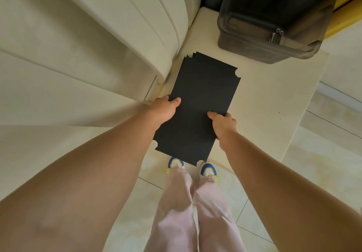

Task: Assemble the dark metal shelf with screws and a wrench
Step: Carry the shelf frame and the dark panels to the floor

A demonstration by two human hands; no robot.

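Over pale tiled floor (254, 202); dark shelf panels (201, 103)

bare forearms, pink trousers (176, 212), blue-white-yellow sneakers (208, 170)

Both bare arms reach forward and down, nearly straight, converging toward the middle. The left hand (165, 109) grips the left long edge of the dark panel (199, 106), thumb laid flat on its top face, fingers curled beneath. The right hand (223, 123) grips the opposite long edge, slightly nearer the body, thumb on top, fingers wrapped under.
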